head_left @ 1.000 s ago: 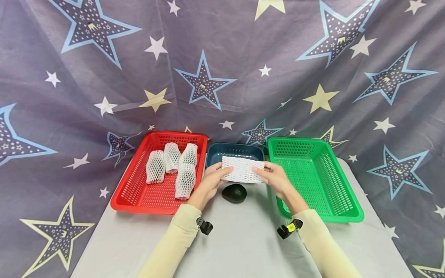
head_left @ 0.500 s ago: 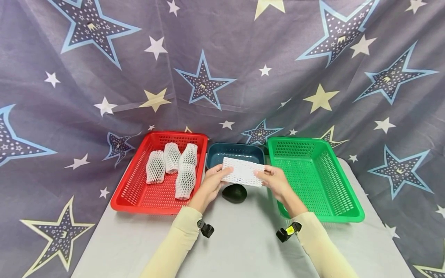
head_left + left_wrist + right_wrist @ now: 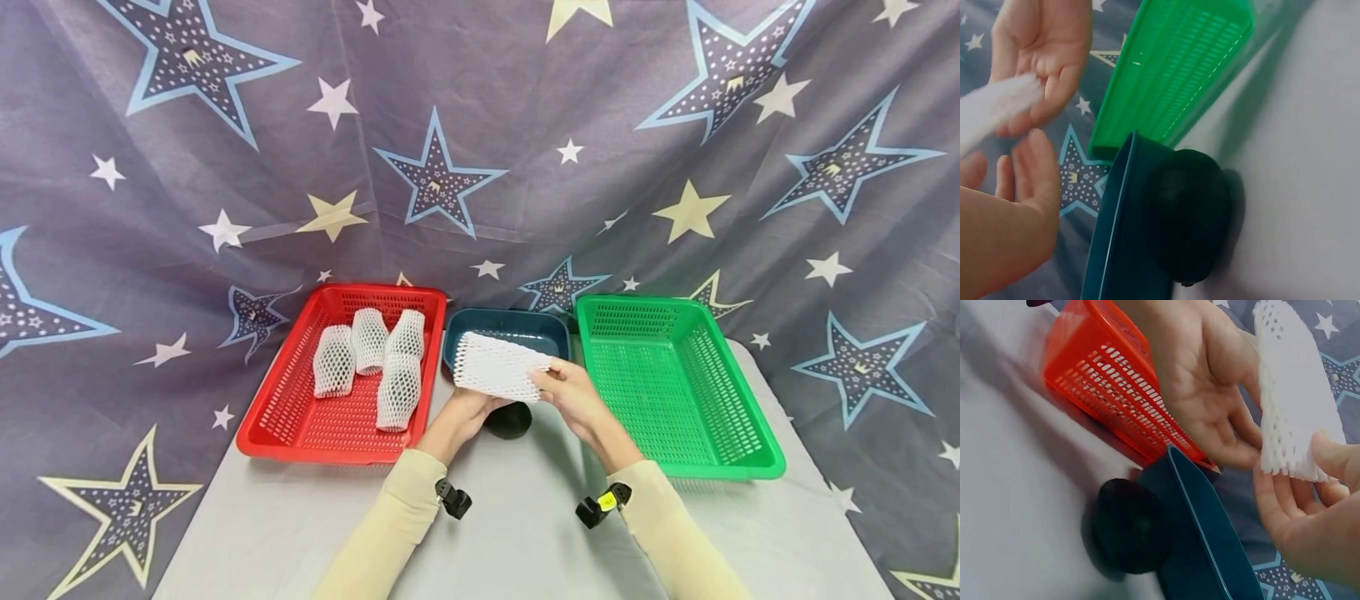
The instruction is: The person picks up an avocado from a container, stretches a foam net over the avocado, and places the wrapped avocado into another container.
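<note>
A white foam net sleeve [image 3: 498, 367], flattened, hangs over the table in front of the blue-green basin. My right hand [image 3: 573, 400] pinches its right end, the thumb [image 3: 1332, 453] lying on top in the right wrist view. Below the sleeve's left part is my left hand [image 3: 465, 412], partly covered by it; the left wrist view has this hand [image 3: 1013, 219] with fingers extended and nothing gripped. A dark avocado [image 3: 508, 422] rests on the table just below the hands, its upper left covered by the left hand.
A red basket [image 3: 322, 450] at left holds several avocado-sized bundles in white foam nets [image 3: 399, 392]. Behind the hands stands the blue-green basin [image 3: 551, 327]. The green basket [image 3: 738, 400] stands at right, and a star-patterned curtain [image 3: 480, 150] hangs behind the table.
The left hand has let go of the sleeve's left end and dropped lower, beneath it. The sleeve, held by the right hand, has shifted left and turned, its open left end now showing.
</note>
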`<state>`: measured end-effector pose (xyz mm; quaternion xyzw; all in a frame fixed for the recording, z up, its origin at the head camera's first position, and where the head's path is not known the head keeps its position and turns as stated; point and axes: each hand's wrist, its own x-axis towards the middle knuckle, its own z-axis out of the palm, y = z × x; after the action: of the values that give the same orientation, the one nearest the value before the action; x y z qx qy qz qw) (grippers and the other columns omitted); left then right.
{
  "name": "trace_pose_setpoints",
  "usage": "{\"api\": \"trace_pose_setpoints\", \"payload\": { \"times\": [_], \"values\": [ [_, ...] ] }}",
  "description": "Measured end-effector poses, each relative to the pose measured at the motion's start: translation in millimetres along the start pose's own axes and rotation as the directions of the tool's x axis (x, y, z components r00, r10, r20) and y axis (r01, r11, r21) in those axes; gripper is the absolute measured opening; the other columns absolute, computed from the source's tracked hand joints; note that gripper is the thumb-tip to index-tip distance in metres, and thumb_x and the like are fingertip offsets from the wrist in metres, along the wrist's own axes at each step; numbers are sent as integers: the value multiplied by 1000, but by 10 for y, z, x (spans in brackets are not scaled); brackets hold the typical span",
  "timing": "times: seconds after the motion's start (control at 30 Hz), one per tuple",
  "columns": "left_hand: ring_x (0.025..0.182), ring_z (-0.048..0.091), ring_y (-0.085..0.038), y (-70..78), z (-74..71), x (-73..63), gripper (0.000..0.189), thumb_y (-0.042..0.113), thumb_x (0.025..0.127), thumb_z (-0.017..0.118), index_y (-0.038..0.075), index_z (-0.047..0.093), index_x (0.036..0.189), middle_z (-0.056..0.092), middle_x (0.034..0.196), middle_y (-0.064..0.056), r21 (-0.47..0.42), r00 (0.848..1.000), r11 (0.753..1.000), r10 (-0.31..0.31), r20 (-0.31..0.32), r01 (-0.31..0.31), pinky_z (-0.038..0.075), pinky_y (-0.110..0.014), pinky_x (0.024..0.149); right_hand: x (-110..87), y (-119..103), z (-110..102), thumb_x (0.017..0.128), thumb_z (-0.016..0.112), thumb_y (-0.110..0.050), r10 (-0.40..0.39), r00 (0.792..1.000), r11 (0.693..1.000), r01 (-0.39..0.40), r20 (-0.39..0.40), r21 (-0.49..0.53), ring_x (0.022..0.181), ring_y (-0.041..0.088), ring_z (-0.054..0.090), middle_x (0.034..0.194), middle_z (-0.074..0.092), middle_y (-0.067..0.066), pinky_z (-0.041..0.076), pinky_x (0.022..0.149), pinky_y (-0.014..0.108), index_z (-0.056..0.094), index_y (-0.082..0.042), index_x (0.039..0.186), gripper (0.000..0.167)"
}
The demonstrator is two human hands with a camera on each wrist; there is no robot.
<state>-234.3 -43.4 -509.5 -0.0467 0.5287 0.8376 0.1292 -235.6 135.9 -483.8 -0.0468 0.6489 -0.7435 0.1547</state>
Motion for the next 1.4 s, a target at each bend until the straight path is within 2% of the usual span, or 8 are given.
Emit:
{"api": "trace_pose_setpoints", "payload": {
  "times": [0.13,0.2,0.4,0.5,0.73,0.93,1.2,1.4],
  "values": [
    [91,64,-7,-45,19,4,37,-2,105,45,-12,48,140,68,109,3,80,999,996,-32,13,31,54,-36,96,2,6,92,98,61,-1,-9,999,999,7,-52,-32,86,6,65,95,68,-5,57,77,21,54,16,131,38],
    [92,63,-6,-55,13,6,38,-3,104,44,-12,48,141,68,110,3,92,999,996,-23,23,20,53,-37,96,3,5,118,97,63,0,-13,997,999,10,-72,-32,85,6,65,94,67,-4,57,76,21,54,15,131,38],
    [88,64,-4,-94,-34,2,41,-10,97,48,-10,51,138,70,100,10,18,1000,1000,5,15,-5,53,-36,86,15,-2,156,95,64,3,5,993,1000,-4,-114,13,78,6,68,89,69,-5,60,73,23,51,14,134,43],
    [88,66,-6,-115,-41,12,42,-9,97,47,-13,50,139,71,102,6,18,999,1000,2,36,-2,54,-33,85,18,-7,162,96,64,4,23,991,1000,-21,-131,18,78,5,69,88,71,-4,61,75,24,52,18,131,40],
    [96,64,-8,-108,-39,38,41,-3,101,47,-14,50,141,70,118,-6,103,997,994,-39,64,32,54,-33,92,20,-25,166,95,64,4,71,984,997,-71,-166,8,75,7,70,85,72,-4,61,72,25,56,18,127,36],
    [92,66,-8,-91,-73,30,40,0,104,47,-16,48,141,72,105,-2,102,991,993,-78,109,67,55,-32,91,11,-46,160,94,64,5,101,978,995,-103,-180,-1,70,7,67,79,70,-5,61,71,27,58,16,120,29],
    [87,65,-7,-74,-73,40,40,6,106,46,-12,47,142,70,92,8,11,989,996,-91,118,90,54,-25,82,8,-17,133,95,60,7,81,990,995,-72,-117,75,76,9,69,83,71,-4,60,75,25,60,8,108,14],
    [87,64,-8,-68,-76,21,33,-3,101,44,-11,49,133,69,92,6,-20,990,997,-69,124,72,53,-26,82,-11,17,115,101,54,-1,78,997,985,-74,-22,153,82,7,68,91,71,-7,57,80,24,60,1,115,15]
  ]
}}
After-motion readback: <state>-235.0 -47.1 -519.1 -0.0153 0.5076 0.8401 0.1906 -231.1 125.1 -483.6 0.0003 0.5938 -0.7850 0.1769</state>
